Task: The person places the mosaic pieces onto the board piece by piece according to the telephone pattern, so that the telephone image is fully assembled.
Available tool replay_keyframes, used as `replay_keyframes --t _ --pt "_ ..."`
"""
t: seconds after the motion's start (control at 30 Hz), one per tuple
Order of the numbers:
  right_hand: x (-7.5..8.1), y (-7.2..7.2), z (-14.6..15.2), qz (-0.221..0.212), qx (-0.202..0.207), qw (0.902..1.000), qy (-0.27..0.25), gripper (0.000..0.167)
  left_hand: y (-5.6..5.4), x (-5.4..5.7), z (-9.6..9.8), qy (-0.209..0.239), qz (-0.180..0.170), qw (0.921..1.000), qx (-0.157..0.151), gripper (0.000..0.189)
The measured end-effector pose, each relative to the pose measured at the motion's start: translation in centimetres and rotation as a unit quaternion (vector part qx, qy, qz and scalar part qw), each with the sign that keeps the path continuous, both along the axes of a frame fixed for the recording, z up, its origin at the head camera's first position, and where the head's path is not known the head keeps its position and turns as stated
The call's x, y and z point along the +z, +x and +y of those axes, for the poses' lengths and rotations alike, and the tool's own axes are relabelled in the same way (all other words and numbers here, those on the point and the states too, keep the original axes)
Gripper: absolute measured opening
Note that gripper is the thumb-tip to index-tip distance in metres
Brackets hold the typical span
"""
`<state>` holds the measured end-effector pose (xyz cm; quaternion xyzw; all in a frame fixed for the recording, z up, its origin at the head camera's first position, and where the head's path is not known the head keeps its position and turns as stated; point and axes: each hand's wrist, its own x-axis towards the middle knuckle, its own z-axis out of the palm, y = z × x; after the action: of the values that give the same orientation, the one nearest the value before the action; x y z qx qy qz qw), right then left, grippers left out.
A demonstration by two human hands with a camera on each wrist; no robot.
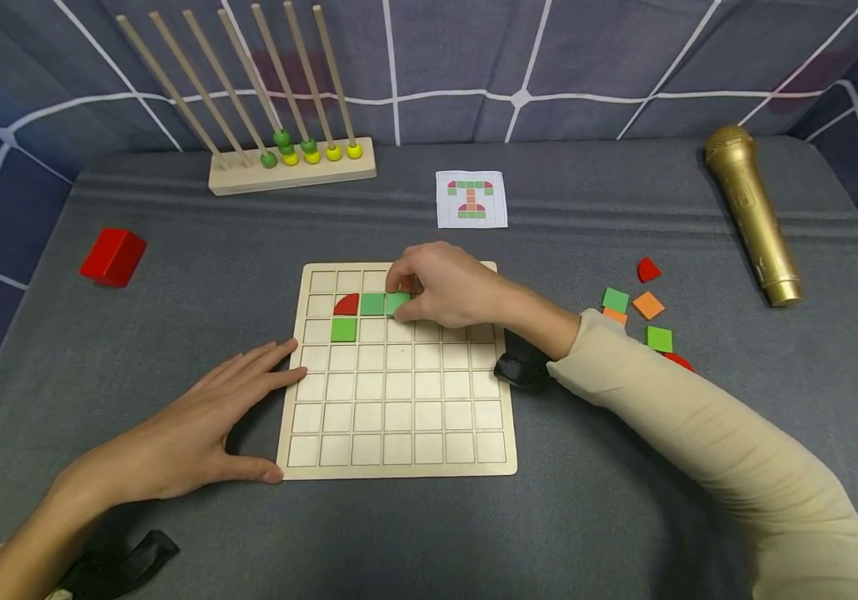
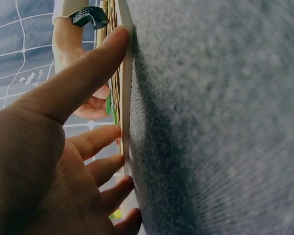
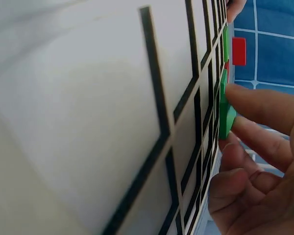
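A wooden grid board (image 1: 399,417) lies flat on the cloth. My left hand (image 1: 212,425) touches its left edge, fingers spread and thumb at the near corner. Over the second row from the back, my right hand (image 1: 451,287) pinches a green square tile (image 1: 396,302) between thumb and fingers; the right wrist view shows the green tile (image 3: 230,120) slightly tilted at the fingertips. Just left of it lies another green square (image 1: 372,304), then a red quarter-round tile (image 1: 346,305). A lighter green square (image 1: 343,330) sits below the red one.
Right of the board lie loose tiles, including a red quarter-round (image 1: 649,269) and an orange square (image 1: 648,306), some partly behind my sleeve. A pattern card (image 1: 471,200), a pegged bead stand (image 1: 294,172), a red block (image 1: 113,257) and a gold microphone (image 1: 753,217) stand around.
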<state>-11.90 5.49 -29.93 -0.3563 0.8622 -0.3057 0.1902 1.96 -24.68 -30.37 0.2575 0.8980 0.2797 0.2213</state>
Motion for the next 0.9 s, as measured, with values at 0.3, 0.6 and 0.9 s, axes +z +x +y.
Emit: replay_keyframes --t 0.3,0.6,0.9 --pt "-0.3 -0.03 -0.44 0.009 -0.011 0.9997 0.022 0.021 0.01 -0.02 0.02 0.002 -0.002 1.0 0.004 0.096" --pt "-0.17 0.03 -0.39 -0.003 -0.025 0.9995 0.017 0.024 -0.01 0.03 0.05 -0.001 -0.001 1.0 0.002 0.096" --pt "-0.21 0.13 -0.06 -0.007 -0.02 0.9998 0.001 0.023 0.04 -0.06 -0.02 0.006 0.009 0.9999 -0.003 0.095"
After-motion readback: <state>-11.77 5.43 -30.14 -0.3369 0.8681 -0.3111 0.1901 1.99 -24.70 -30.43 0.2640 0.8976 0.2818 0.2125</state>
